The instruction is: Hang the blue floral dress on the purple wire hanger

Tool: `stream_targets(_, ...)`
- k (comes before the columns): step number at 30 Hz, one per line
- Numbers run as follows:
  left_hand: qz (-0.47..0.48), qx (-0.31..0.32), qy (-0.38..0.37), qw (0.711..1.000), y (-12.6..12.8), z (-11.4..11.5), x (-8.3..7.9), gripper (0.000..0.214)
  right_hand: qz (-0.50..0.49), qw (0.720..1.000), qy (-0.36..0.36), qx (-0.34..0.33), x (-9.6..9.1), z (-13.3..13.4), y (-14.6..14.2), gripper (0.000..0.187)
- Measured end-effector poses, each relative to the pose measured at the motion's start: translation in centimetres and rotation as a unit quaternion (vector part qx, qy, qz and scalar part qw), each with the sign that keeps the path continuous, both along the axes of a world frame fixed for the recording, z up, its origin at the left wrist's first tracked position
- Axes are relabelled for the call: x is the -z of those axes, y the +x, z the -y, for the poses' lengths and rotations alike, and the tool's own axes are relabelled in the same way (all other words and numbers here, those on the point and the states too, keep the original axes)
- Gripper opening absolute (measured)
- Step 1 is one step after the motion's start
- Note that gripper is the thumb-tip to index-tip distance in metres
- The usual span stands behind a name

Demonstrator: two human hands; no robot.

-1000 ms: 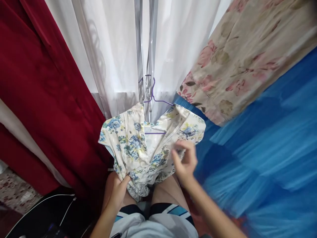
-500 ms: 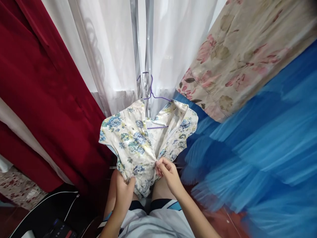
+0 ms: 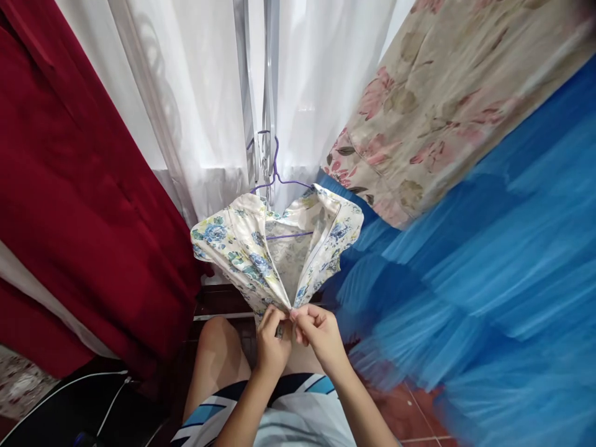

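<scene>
Left hand (image 3: 272, 340) and right hand (image 3: 319, 330) side by side, pinching floral garment (image 3: 246, 248) at bottom of open neckline. Purple hanger (image 3: 276, 176) inside it. Red fabric (image 3: 102, 180) left, blue tulle (image 3: 493, 267) right.

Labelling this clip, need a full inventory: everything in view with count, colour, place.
Hanger: 1, purple, centre
Floral garment: 1, cream with blue flowers, on the hanger
White cloth: count unclear, white, behind the hanger
Red cloth: count unclear, deep red, left
Beige cloth: 1, beige with pink flowers, upper right
Tulle: count unclear, blue, right
Patterned cloth: 1, pale with dark red, lower left
Dark surface: 1, black, lower left
Cable: at least 1, white, over the dark surface
Floor tiles: several, reddish, lower right
Legs: 2, bare, lower centre
Left hand: 1, bare, pinching the garment's front
Right hand: 1, bare, beside it, pinching too
</scene>
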State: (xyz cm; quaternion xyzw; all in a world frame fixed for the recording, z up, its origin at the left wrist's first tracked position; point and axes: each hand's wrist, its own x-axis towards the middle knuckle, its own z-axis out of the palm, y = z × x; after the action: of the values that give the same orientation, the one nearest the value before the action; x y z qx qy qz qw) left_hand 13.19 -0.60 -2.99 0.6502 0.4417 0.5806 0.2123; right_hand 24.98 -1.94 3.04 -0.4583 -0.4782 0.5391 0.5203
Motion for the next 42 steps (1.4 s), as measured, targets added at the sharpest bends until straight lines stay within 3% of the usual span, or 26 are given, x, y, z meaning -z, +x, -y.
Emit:
stream_targets(2,-0.011,0.010,-0.003,1.000,-0.9,0.1,0.2,0.021,0.005,1.000,0.008,0.009,-1.5,-1.1,-0.1,0.037)
stream_targets(4,-0.021,0.008,-0.009,1.000,-1.9,0.1,0.4,0.019,0.008,0.999,0.033,0.003,-4.1,-3.2,-0.5,0.033)
stream_targets(10,-0.045,-0.046,-0.020,0.998,-3.2,0.2,1.7,0.024,-0.011,0.989,0.147,-0.007,-15.2,-11.1,-2.4,0.029)
stream_targets(13,-0.026,-0.041,-0.038,0.998,-2.8,0.4,2.6,0.023,-0.019,0.984,0.175,-0.009,-17.2,-11.8,-2.6,0.029)
stream_targets(15,-0.014,-0.026,-0.043,0.999,-2.4,0.4,2.3,0.015,-0.017,0.984,0.178,-0.007,-16.6,-11.2,-2.4,0.029)
stream_targets(17,-0.010,-0.023,-0.026,0.999,-2.4,0.0,0.5,0.007,-0.013,0.985,0.174,0.000,-15.3,-10.4,-2.0,0.030)
stream_targets(19,-0.011,-0.036,0.017,0.999,-2.8,-1.3,-3.0,0.017,-0.006,0.985,0.173,0.003,-14.3,-9.8,-1.6,0.033)
stream_targets(23,-0.030,-0.023,0.115,0.993,-4.2,-6.1,-12.9,0.040,0.006,0.980,0.198,-0.006,-14.7,-9.2,-1.2,0.033)
stream_targets(25,-0.085,0.007,0.141,0.986,-4.7,-8.4,-17.1,0.034,0.027,0.976,0.216,-0.018,-15.2,-9.2,-1.2,0.032)
stream_targets(28,-0.164,0.013,0.176,0.971,-4.7,-10.3,-20.5,0.016,0.064,0.967,0.248,0.015,-15.0,-9.6,-1.6,0.031)
stream_targets(32,-0.138,-0.009,0.199,0.970,-4.8,-10.4,-21.5,0.015,0.121,0.938,0.309,0.103,-12.4,-11.0,-2.5,0.027)
stream_targets(34,-0.065,-0.038,0.196,0.978,-6.0,-10.5,-21.8,0.017,0.147,0.937,0.300,0.101,-10.8,-11.6,-2.7,0.027)
stream_targets(37,0.102,-0.107,0.206,0.967,-9.9,-12.1,-21.9,0.019,0.171,0.943,0.272,0.084,-9.0,-11.4,-2.2,0.029)
stream_targets(39,0.223,-0.140,0.192,0.945,-13.2,-14.0,-21.0,0.019,0.171,0.947,0.263,0.073,-8.4,-10.5,-1.6,0.030)
stream_targets(42,0.377,-0.132,0.029,0.916,-16.3,-16.4,-17.7,0.023,0.155,0.953,0.250,0.070,-8.0,-8.8,-1.0,0.030)
